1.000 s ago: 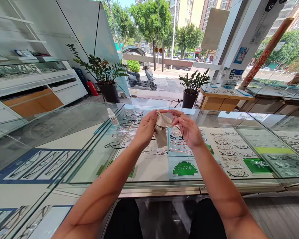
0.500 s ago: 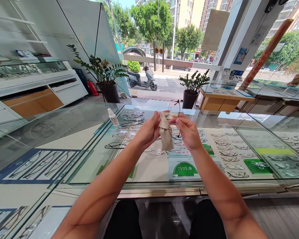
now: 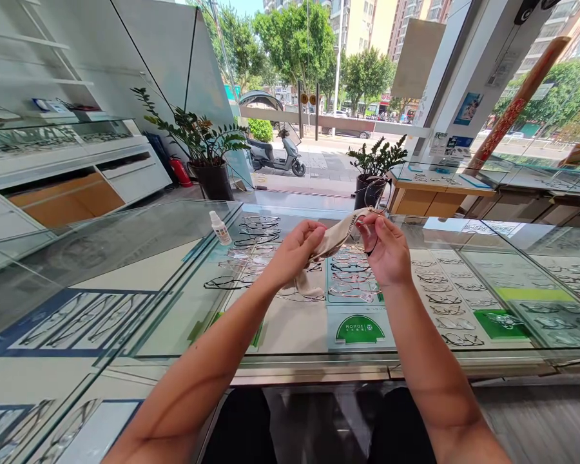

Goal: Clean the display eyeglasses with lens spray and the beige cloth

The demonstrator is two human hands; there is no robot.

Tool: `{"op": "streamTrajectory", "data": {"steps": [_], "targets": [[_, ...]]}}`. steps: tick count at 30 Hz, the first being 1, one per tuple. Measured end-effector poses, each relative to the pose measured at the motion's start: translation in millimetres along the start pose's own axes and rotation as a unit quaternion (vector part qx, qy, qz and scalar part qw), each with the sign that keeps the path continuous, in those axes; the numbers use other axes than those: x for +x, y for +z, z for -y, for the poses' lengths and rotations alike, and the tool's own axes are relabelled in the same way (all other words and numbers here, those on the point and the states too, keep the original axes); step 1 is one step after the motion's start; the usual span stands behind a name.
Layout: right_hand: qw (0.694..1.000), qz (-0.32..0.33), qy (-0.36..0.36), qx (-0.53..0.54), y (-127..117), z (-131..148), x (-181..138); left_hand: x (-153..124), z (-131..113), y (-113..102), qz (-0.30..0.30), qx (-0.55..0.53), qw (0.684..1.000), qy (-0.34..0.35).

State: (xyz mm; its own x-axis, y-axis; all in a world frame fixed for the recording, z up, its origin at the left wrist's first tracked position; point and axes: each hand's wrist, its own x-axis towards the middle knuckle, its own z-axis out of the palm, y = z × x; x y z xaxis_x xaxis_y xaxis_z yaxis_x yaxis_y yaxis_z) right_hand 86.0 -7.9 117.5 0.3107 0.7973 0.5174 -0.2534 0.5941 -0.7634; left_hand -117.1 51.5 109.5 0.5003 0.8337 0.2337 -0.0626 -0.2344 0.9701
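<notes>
Above the glass counter, my left hand is closed on a beige cleaning cloth with dark print. The cloth stretches up to the right, and its loose end hangs below my left hand. My right hand pinches a pair of thin-framed eyeglasses, one lens rim standing above the fingers and a dark-tipped temple hanging beneath. At the glasses, the cloth's far end meets my right fingertips; whether they grip it too I cannot tell.
A white spray bottle stands on the glass counter, left of my hands. Rows of eyeglasses lie below, beside a green sign. Potted plants and a wooden display table stand beyond the counter.
My right hand has moved right and slightly up with the eyeglasses. The cloth, hanging down between my hands before, now stretches diagonally from my left hand toward the glasses.
</notes>
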Motion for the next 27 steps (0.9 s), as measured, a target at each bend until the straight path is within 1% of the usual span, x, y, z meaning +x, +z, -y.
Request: {"op": "streamTrajectory", "data": {"steps": [4, 6, 9, 13, 15, 16, 19, 21, 23, 25, 27], "targets": [[1.000, -0.007, -0.006, 0.004, -3, 1, 2, -4, -1, -5, 0.080, 0.049, 0.993, 0.066], [1.000, -0.009, -0.008, -0.004, -5, 1, 2, -7, -3, -8, 0.106, 0.089, 0.986, 0.090], [1.000, -0.017, -0.012, -0.021, -7, 1, 3, -9, -8, -14, 0.117, 0.128, 0.977, 0.124], [0.999, -0.031, -0.021, -0.023, -10, 2, 4, -8, -13, -20, 0.123, 0.114, 0.977, 0.135], [0.999, -0.032, -0.024, -0.032, -11, 2, 4, -5, -15, -22, 0.101, 0.107, 0.980, 0.133], [0.998, -0.030, -0.025, -0.038, -11, 2, 4, -4, -15, -23, 0.076, 0.109, 0.982, 0.138], [0.998, -0.020, -0.029, -0.051, -11, -1, 5, 0, -14, -25, -0.047, 0.124, 0.976, 0.170], [0.997, -0.006, -0.024, -0.067, -10, -4, 5, 3, -13, -26, -0.112, 0.097, 0.974, 0.173], [0.995, 0.015, -0.018, -0.096, -8, -7, 4, 4, -13, -27, -0.135, 0.033, 0.981, 0.135], [0.991, 0.034, -0.018, -0.128, -6, -9, 3, 5, -12, -27, -0.137, -0.027, 0.986, 0.088], [0.988, 0.044, -0.021, -0.148, -4, -9, 2, 6, -12, -27, -0.142, -0.063, 0.986, 0.058]]}}
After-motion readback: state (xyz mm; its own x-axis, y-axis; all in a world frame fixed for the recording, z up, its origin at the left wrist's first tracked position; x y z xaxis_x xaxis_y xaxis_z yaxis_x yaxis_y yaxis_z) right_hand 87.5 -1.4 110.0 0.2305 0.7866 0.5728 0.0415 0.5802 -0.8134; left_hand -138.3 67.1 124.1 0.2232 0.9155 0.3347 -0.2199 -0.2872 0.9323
